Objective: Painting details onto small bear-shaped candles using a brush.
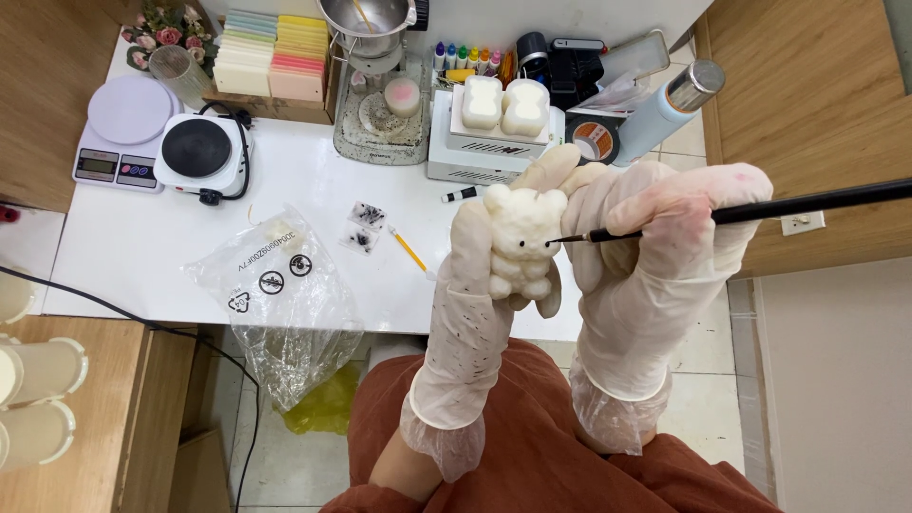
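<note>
Item: white bear figure (521, 242), sitting upright in the left hand (475, 285), whose gloved fingers are wrapping closed around its back and base, holding it above the near edge of the white table (142, 256). The right hand (655, 256), also gloved, is closing tight around a thin black brush (760, 207), whose fine tip is touching the bear's face beside a small dark dot. Just beyond the bear, a white box (484, 152) is carrying two pale moulds (503, 104). Left of the bear, a yellow pencil (410, 249) and two small packets (364, 226) are lying on the table; further left, a clear plastic bag (275, 294) is hanging over the table edge. Far left of the bear, a small hotplate (197, 150) and a kitchen scale (123, 128) are standing side by side.
</note>
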